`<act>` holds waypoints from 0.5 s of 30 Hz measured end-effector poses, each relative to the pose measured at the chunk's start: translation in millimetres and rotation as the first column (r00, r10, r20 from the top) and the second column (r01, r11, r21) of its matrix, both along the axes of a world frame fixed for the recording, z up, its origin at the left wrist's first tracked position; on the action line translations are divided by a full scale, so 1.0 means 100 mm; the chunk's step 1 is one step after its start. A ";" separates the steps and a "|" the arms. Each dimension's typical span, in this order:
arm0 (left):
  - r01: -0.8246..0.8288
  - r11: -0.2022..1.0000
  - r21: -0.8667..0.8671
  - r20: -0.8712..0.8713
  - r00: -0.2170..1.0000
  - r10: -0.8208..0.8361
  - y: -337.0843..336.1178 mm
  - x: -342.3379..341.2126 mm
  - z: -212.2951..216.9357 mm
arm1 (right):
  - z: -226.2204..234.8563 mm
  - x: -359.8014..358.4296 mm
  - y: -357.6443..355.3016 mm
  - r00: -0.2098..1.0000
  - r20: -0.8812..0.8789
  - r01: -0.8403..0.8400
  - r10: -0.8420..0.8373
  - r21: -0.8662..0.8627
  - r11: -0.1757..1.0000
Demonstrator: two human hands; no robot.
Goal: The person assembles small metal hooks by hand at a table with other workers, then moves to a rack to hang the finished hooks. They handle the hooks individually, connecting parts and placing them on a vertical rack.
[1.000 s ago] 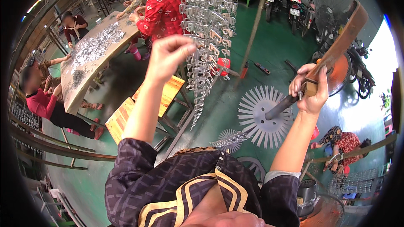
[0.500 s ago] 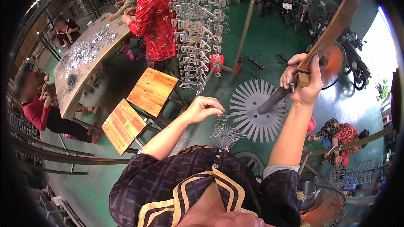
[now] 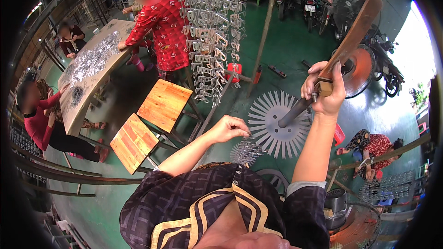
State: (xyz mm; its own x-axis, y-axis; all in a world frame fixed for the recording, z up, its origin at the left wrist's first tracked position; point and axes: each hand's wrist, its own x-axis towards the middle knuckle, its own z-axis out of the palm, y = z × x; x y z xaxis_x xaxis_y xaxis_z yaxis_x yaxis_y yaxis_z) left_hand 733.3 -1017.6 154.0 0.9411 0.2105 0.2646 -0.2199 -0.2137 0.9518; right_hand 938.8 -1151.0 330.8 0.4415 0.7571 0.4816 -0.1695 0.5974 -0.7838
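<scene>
The right hand (image 3: pixel 325 93) is clenched around the junction of a long wooden paddle-like tool (image 3: pixel 353 37) and its dark metal rod (image 3: pixel 295 112), held raised in front of the person. The tool's long axis runs on a diagonal: the wooden end points up and to the right, the rod end down and to the left, toward the toothed metal disc (image 3: pixel 277 124) lying flat on the green floor (image 3: pixel 286 50). The left hand (image 3: pixel 229 128) is lower, just left of the disc, its fingers pinched on a small cluster of metal pieces (image 3: pixel 247 150). Left of the disc stand two wooden stools (image 3: pixel 150 122); beyond them a hanging rack of metal parts (image 3: pixel 210 32) reaches down close to the disc. Farther left, other people sit and stand at a long table (image 3: pixel 90 71) strewn with metal parts. Right of the disc, behind the tool, stands an orange floor fan (image 3: pixel 362 71), with parked motorbikes (image 3: pixel 304 0) beyond it.
</scene>
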 end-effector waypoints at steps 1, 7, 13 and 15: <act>0.002 1.000 0.012 -0.002 1.000 -0.002 0.00 0.00 0.00 | 0.00 0.00 -0.01 1.000 0.006 0.002 -0.003 0.001 1.000; 0.010 0.999 -0.051 0.024 1.000 -0.009 -0.01 -0.01 0.01 | -0.01 0.02 -0.01 1.000 0.025 -0.005 0.004 0.013 1.000; 0.000 0.998 0.069 -0.005 1.000 0.001 -0.04 0.03 0.00 | -0.01 0.00 0.01 0.999 0.043 -0.005 0.004 0.014 1.000; -0.005 0.996 0.091 -0.008 1.000 0.006 -0.03 0.03 0.02 | -0.01 -0.01 0.00 0.999 0.037 0.000 0.000 0.011 1.000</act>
